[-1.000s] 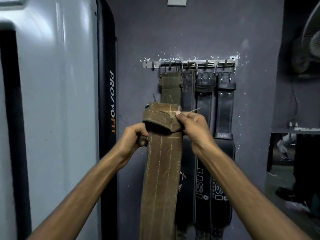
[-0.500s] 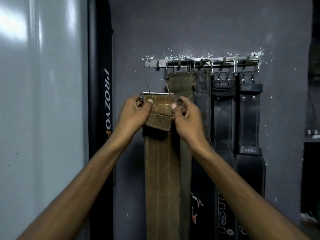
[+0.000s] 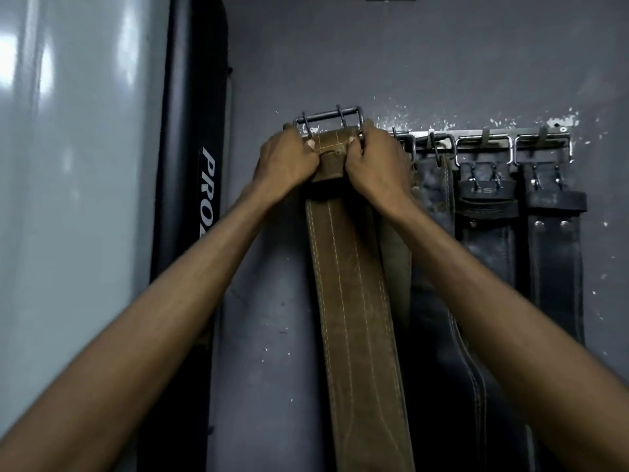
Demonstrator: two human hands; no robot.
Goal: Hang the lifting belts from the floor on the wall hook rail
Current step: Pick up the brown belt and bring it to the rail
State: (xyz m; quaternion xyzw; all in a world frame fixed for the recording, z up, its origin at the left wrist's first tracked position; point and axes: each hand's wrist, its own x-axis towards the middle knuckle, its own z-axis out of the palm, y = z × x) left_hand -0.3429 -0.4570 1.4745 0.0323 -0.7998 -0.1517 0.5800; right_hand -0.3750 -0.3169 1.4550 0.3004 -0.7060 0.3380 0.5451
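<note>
brown belt point(image 3: 354, 301) with pale stitching; black belts point(image 3: 554, 267).

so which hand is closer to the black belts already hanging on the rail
Right. The right hand grips the brown belt beside the black belts; the left hand holds its far edge.

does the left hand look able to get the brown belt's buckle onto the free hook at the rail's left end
Probably yes: both the left hand and right hand grip the brown belt, its buckle raised at the hook rail. That hook itself is hidden.
</note>
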